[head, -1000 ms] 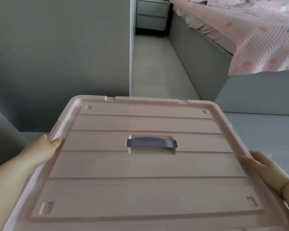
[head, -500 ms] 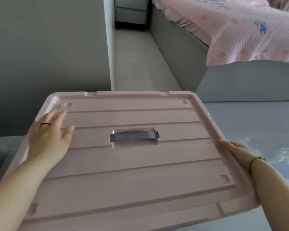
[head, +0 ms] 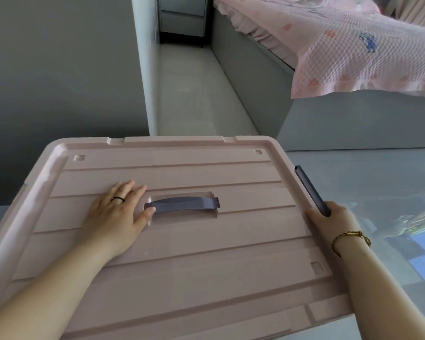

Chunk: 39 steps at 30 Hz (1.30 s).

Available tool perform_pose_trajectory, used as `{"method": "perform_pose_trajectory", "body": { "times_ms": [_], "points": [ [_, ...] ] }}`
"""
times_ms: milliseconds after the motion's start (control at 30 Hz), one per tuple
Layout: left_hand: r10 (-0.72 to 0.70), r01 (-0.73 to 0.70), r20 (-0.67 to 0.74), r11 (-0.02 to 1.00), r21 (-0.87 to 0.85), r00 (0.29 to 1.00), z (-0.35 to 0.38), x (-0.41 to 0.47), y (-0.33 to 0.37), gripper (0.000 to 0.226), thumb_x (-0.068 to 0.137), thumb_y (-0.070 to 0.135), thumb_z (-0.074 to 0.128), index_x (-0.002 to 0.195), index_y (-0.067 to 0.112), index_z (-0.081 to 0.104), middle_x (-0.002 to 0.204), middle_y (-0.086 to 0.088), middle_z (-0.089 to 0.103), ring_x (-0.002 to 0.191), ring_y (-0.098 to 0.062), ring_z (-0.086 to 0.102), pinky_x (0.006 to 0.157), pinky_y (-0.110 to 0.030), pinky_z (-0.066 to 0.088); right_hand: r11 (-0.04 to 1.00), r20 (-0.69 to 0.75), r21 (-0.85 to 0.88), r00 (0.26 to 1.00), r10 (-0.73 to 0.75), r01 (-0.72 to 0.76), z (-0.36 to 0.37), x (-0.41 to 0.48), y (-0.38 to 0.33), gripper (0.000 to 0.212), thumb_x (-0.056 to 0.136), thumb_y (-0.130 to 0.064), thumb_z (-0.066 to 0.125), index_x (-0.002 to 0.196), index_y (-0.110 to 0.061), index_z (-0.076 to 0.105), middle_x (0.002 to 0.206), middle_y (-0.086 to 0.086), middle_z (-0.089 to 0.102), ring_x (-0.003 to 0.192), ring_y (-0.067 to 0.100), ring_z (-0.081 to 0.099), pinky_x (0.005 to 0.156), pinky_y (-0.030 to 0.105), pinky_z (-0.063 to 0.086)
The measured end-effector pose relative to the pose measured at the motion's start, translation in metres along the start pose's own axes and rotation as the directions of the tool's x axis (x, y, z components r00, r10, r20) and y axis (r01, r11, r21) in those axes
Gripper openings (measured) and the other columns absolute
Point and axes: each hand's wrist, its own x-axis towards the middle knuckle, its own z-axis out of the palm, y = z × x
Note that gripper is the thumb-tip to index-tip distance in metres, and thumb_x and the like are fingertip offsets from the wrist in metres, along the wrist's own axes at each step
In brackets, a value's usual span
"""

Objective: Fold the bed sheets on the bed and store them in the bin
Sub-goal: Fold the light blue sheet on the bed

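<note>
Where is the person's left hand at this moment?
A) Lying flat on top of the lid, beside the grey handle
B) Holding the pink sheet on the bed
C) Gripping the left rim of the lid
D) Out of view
A: the left hand lies flat, fingers straight, on the pink lid, its thumb tip at the left end of the grey handle.

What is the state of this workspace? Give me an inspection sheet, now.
surface: glossy grey floor, reflections on it.
job's things: pink bin lid, grey handle at its middle, grey side latch at right; pink bed sheet overhangs the bed.
clutter: nothing seen.
hands: left hand flat on lid, thumb at the handle's end; right hand grips the lid's right edge by the latch.
cables: nothing seen.
surroundings: grey wall, nightstand beyond.
</note>
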Motion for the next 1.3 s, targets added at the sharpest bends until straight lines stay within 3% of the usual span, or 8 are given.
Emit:
{"method": "perform_pose_trajectory", "body": {
  "times_ms": [300,467,600,867,1000,1133,1233,1300],
  "points": [
    [0.000,0.001,0.019,1.000,-0.014,1.000,-0.003,-0.004,0.003,0.106,0.054,0.066,-0.010,0.144,0.025,0.029,0.155,0.001,0.018,0.143,-0.018,0.012,0.111,-0.031,0.012,0.995,0.031,-0.101,1.000,0.001,0.002,-0.007,0.002,-0.007,0.019,0.088,-0.020,0.054,0.078,-0.005,0.050,0.066,0.005,0.045,0.057,0.019,0.040,0.050,0.024,0.029],
    [0.028,-0.028,-0.052,1.000,0.002,0.998,0.005,-0.005,0.000,0.086,0.072,0.059,0.011,0.129,0.010,0.053,0.140,-0.016,0.044,0.131,-0.036,0.040,0.103,-0.047,0.032,0.994,0.207,0.002,0.972,0.107,-0.110,-0.012,0.016,-0.033,0.065,0.085,-0.035,0.062,0.136,-0.006,0.033,0.121,0.015,0.048,0.102,0.031,0.047,0.081,0.034,0.039],
    [0.062,-0.053,-0.085,0.993,0.103,0.994,0.011,-0.005,-0.002,0.058,0.080,0.043,0.034,0.104,0.004,0.069,0.111,-0.023,0.065,0.099,-0.044,0.062,0.076,-0.053,0.051,0.986,0.046,-0.142,0.995,0.091,-0.083,0.004,0.023,-0.037,0.039,0.092,-0.034,0.046,0.115,-0.002,0.049,0.084,0.009,0.048,0.081,0.028,0.046,0.070,0.032,0.035],
    [0.126,-0.112,-0.131,0.988,0.104,0.983,0.012,-0.006,-0.004,0.053,0.079,0.040,0.036,0.098,0.006,0.071,0.107,-0.021,0.067,0.097,-0.040,0.064,0.076,-0.051,0.051,0.966,-0.057,-0.245,0.996,0.067,-0.079,0.009,0.018,-0.038,0.036,0.095,-0.034,0.040,0.113,-0.005,0.048,0.086,0.013,0.048,0.078,0.028,0.044,0.067,0.031,0.033],
    [0.084,-0.144,-0.225,0.953,-0.266,0.971,0.001,-0.008,-0.010,0.050,0.076,0.039,0.039,0.095,0.006,0.071,0.105,-0.013,0.068,0.096,-0.025,0.063,0.083,-0.030,0.047,0.915,-0.079,-0.399,0.996,0.031,-0.060,0.014,0.011,-0.048,0.047,0.095,-0.030,0.035,0.139,-0.014,0.027,0.141,0.017,0.036,0.129,0.032,0.032,0.105,0.040,0.025],
    [-0.179,0.009,-0.365,0.907,-0.420,0.914,-0.031,-0.010,-0.046,0.044,0.081,0.034,0.045,0.106,0.006,0.067,0.111,-0.008,0.065,0.107,-0.024,0.056,0.087,-0.026,0.037,0.922,-0.126,-0.298,0.947,-0.297,0.249,0.032,-0.013,-0.109,0.053,0.096,-0.019,0.037,0.146,-0.014,0.018,0.156,0.007,0.008,0.143,0.021,0.001,0.114,0.032,-0.004],
    [-0.418,0.242,-0.347,0.860,-0.449,0.840,-0.046,-0.013,-0.095,0.037,0.089,0.022,0.055,0.121,0.005,0.057,0.125,-0.014,0.056,0.117,-0.033,0.048,0.094,-0.035,0.036,0.780,0.096,-0.188,0.801,-0.590,0.597,0.080,-0.056,-0.187,0.054,0.098,-0.028,0.033,0.147,-0.016,0.014,0.156,0.002,0.004,0.143,0.018,0.002,0.113,0.026,-0.002],
    [-0.607,0.423,-0.163,0.697,-0.579,0.778,-0.050,-0.020,-0.120,0.047,0.090,0.024,0.056,0.133,0.009,0.046,0.138,-0.011,0.045,0.127,-0.030,0.040,0.101,-0.035,0.032,0.654,0.272,-0.131,0.662,-0.699,0.745,0.121,-0.089,-0.233,0.056,0.099,-0.032,0.030,0.148,-0.020,0.006,0.156,0.000,-0.003,0.144,0.015,-0.001,0.113,0.025,-0.004]
  ]
}}
